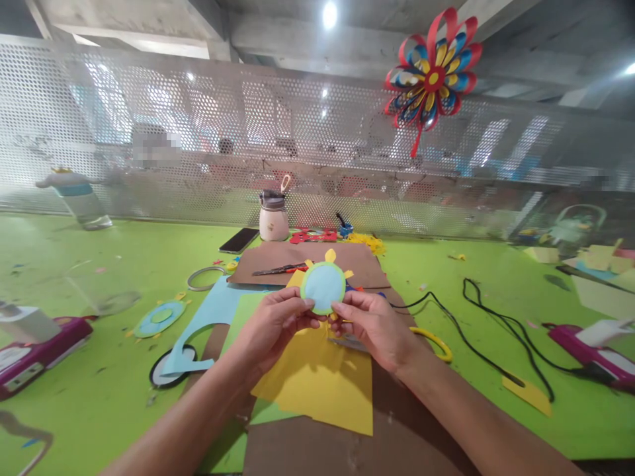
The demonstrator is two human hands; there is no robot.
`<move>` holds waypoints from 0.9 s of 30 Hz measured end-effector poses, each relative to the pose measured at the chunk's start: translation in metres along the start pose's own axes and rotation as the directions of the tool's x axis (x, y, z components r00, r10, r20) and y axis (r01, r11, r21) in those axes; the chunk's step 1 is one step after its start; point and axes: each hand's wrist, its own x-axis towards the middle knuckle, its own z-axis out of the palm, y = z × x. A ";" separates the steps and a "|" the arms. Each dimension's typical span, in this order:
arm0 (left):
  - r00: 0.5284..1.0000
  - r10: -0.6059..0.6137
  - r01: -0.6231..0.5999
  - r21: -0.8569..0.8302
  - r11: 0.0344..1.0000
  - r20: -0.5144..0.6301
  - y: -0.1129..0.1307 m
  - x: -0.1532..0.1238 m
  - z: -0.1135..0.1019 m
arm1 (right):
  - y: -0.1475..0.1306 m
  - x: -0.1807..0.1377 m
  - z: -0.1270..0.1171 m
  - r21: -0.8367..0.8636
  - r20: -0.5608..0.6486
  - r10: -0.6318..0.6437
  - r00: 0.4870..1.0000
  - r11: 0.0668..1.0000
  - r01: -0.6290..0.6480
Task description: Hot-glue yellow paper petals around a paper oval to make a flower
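Both my hands hold up a round paper disc (323,287), light blue with a green rim and small yellow petals stuck around its edge. My left hand (274,323) pinches its lower left edge. My right hand (371,322) pinches its lower right edge. Below the hands lie a yellow paper sheet (327,387), a green sheet and a brown sheet (397,430) on the green table (89,383). Scissors (280,270) rest on another brown sheet beyond the disc.
A similar blue-green disc (159,318), a cut light blue sheet (208,317), a phone (239,240), a lidded cup (273,217), a black cable (496,330) and pink glue guns (590,350) lie around. A perforated metal screen (198,132) backs the table, with a paper pinwheel (433,73).
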 end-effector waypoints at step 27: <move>0.991 -0.135 0.135 -0.006 0.991 0.013 0.000 0.001 0.000 | -0.009 -0.001 -0.017 -0.165 0.167 0.119 0.979 0.982 -0.091</move>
